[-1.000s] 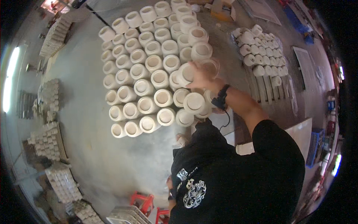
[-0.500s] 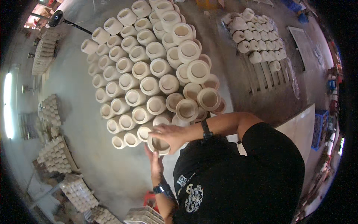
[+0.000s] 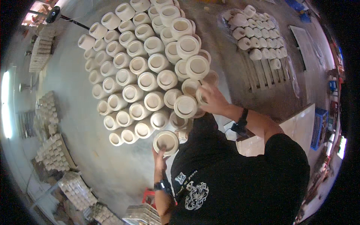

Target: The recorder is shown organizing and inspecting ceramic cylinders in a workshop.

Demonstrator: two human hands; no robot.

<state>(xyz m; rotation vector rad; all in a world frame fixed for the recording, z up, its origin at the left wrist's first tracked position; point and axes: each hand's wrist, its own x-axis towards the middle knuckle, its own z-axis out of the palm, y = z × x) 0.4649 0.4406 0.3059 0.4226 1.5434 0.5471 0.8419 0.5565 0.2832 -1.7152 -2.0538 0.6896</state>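
Low on my left side, my left hand (image 3: 160, 160) holds a round, cream, unglazed pot (image 3: 171, 139). Its thumb reaches into the wide round opening, while the fingers behind are mostly hidden. Up and to the right, my right hand (image 3: 215, 100) has its fingers curled over the rim of another such pot (image 3: 200, 98) at the right edge of the large stack. That hand covers much of this pot. Beside it sits a pot with a wide rim (image 3: 185, 106). More pots (image 3: 153, 101) lie in close rows, their round ends turned toward me.
A second group of cream pots (image 3: 258, 33) stands on a slatted pallet (image 3: 267, 77) at the far right. Smaller stacks (image 3: 54, 153) line the left side. A pale board (image 3: 288, 127) and blue crate (image 3: 319, 125) are at right. A red stool (image 3: 149, 197) is low down.
My right hand has left the pot that both hands were on and moved up and right to a pot at the stack's edge. My left hand keeps the first pot, slightly farther right.
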